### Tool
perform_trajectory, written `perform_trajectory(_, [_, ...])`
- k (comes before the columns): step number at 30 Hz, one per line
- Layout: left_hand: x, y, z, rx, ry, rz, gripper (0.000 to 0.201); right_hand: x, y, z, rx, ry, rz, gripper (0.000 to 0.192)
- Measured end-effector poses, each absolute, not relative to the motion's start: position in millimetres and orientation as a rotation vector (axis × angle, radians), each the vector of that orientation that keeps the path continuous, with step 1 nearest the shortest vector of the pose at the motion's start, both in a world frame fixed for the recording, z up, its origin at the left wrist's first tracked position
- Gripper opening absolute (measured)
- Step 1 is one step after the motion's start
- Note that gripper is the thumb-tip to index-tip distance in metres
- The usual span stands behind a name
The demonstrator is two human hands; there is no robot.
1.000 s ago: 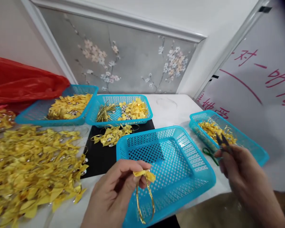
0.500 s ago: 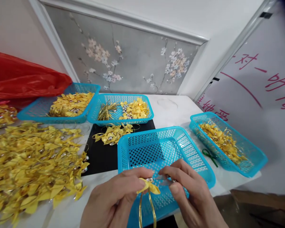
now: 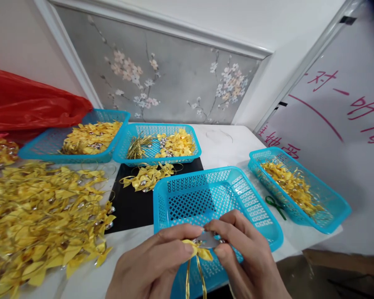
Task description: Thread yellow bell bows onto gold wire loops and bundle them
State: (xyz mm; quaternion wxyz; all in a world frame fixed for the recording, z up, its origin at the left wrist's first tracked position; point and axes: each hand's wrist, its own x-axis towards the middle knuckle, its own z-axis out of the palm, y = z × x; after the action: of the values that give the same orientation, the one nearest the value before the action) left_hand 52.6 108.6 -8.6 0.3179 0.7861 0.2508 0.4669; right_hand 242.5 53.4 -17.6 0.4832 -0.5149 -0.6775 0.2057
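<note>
My left hand [image 3: 157,259] is closed on a yellow ribbon bow [image 3: 205,253], pinching it between thumb and fingers. Two strands of gold cord [image 3: 200,272] hang down from the bow. My right hand [image 3: 244,249] pinches a small pale, shiny piece [image 3: 208,239] whose kind I cannot make out. Little silver beads or bells show at its right end, partly hidden by the fingers. This piece reaches across to the bow, and the fingertips of both hands nearly meet. Beneath the hands stands a blue perforated plastic basket [image 3: 162,199].
Yellow bows with silver beads [image 3: 50,216] cover the table's left side. More fill a blue basket at far left [image 3: 34,153], one at the back [image 3: 157,161] and one at right [image 3: 336,207]. A green ribbon loop [image 3: 276,205] lies between two baskets. A red plastic bag [image 3: 28,99] is at left.
My right hand has moved slightly left, closer to my left hand. The pale piece now overlaps the bow's upper edge. The bow has shifted a little right.
</note>
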Motion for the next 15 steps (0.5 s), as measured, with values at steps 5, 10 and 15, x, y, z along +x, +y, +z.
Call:
perform_trajectory(5, [58,106,-9,1.944,0.761,1.310,0.048,242,54,-17,-1.281,-1.686,0.477,0.020])
perform_trajectory(10, [52,104,-17,2.026,0.810,1.292,0.047,241,55,-16,-1.290,-1.677,0.466,0.020])
perform_trajectory(15, [42,107,-19,2.100,0.765,1.188,0.052,240,56,-16,-1.296,-1.678,0.436,0.020])
